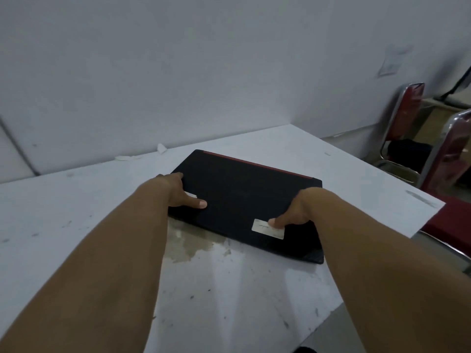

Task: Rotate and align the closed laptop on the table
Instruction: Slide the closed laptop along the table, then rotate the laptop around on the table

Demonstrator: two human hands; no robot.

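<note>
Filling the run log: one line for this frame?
laptop: closed, flat, askew on table | left hand: gripping left edge | right hand: gripping right edge

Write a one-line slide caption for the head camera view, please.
Left hand and right hand grip a closed black laptop lying askew on a white table.

Laptop (244,200) lies skewed on the table (76,225), chairs (407,118) to its right

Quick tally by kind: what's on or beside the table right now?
Laptop: 1, closed, black, gripped by left hand and right hand
Stickers on lid: 2
Paper scraps by wall: 2
Red chairs: 2
Total: 7
</note>
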